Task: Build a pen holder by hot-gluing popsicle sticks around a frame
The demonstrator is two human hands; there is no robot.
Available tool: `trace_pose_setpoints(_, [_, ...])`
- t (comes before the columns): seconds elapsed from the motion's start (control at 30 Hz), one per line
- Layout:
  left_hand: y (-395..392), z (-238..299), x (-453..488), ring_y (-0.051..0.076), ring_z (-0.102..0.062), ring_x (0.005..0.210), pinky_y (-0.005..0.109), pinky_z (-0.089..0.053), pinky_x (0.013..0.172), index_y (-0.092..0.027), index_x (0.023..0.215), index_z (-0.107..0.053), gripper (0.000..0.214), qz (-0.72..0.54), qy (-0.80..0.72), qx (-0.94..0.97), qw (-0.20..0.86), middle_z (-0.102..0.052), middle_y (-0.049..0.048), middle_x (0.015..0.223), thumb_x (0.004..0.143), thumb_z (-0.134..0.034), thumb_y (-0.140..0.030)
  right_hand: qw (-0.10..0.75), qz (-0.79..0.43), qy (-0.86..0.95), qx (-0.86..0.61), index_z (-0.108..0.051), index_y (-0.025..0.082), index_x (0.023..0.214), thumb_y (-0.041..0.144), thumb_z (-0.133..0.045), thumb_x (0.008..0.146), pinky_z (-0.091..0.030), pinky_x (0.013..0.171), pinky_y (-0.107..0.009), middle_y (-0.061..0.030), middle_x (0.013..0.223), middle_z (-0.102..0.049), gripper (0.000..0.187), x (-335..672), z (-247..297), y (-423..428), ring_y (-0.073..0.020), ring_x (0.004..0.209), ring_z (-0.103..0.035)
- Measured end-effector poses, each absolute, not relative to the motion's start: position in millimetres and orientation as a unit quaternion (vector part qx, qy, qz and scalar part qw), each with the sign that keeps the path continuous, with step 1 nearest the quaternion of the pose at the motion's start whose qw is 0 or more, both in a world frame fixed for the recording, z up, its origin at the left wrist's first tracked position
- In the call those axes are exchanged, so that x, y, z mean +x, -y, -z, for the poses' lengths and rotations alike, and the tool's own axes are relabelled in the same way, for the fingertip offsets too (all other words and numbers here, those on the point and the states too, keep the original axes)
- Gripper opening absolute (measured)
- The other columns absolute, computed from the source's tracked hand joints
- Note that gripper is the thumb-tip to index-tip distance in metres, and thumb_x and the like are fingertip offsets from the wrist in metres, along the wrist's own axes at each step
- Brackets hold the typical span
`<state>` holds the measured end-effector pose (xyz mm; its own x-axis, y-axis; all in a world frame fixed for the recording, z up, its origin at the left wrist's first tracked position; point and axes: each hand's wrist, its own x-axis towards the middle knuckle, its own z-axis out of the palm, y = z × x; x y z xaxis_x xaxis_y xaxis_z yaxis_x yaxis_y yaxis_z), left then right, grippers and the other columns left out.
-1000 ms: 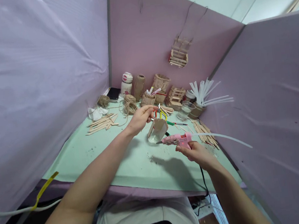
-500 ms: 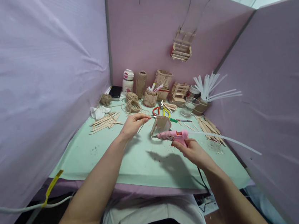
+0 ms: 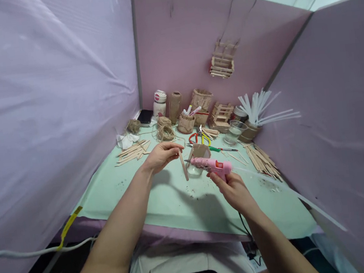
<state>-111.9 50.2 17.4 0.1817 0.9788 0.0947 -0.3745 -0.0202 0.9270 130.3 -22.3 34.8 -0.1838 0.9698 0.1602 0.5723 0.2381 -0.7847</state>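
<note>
My left hand (image 3: 165, 156) pinches the upper end of a thin wooden craft stick (image 3: 183, 166), which hangs down at a slight tilt. In my right hand (image 3: 232, 187) is a pink glue gun (image 3: 212, 164), its nozzle pointing left close beside the stick; whether they touch I cannot tell. A long clear glue stick (image 3: 318, 208) trails out of the gun's back end toward the right. Behind the nozzle stands a small container partly covered with wooden pieces (image 3: 200, 151), resting on the table and partly hidden by the gun.
Craft sticks lie at left (image 3: 134, 152) and right (image 3: 262, 160). Behind stand pliers (image 3: 205, 139), twine (image 3: 165, 129), a pen holder (image 3: 186, 123), a clear cup (image 3: 234, 132) and a holder of glue sticks (image 3: 250, 132). A wooden swing (image 3: 222, 67) hangs on the back wall.
My left hand has turned the craft stick so its length shows, hanging downward. The glue gun's nozzle has moved up from the small container's lower edge to beside the stick. The view has shifted slightly.
</note>
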Motion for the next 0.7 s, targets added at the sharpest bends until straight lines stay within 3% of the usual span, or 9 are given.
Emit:
trace_pose_setpoints(0.3, [-51.0, -15.0, -111.4, 0.013, -0.057, 0.071, 0.026, -0.046, 0.069, -0.014, 0.075, -0.075, 0.029, -0.544, -0.331, 0.462, 0.618, -0.066, 0.0054, 0.074, 0.055, -0.084, -0.032, 0.334, -0.261, 0.743, -0.519, -0.065, 0.017, 0.079, 0.052, -0.049, 0.082, -0.037, 0.055, -0.026, -0.0014, 0.060, -0.052, 0.039, 127.2, -39.4, 23.7, -0.0161, 0.058, -0.046])
trace_pose_setpoints(0.7, [-50.8, -13.7, -111.8, 0.012, -0.057, 0.069, 0.027, -0.046, 0.069, -0.013, 0.078, -0.074, 0.029, -0.536, -0.329, 0.471, 0.619, -0.065, 0.0051, 0.072, 0.058, -0.083, -0.033, 0.318, -0.235, 0.747, -0.535, -0.047, 0.021, 0.057, 0.065, -0.044, 0.080, -0.035, 0.052, -0.026, 0.0008, 0.053, -0.041, 0.050, 126.7, -36.7, 22.0, -0.0137, 0.052, -0.039])
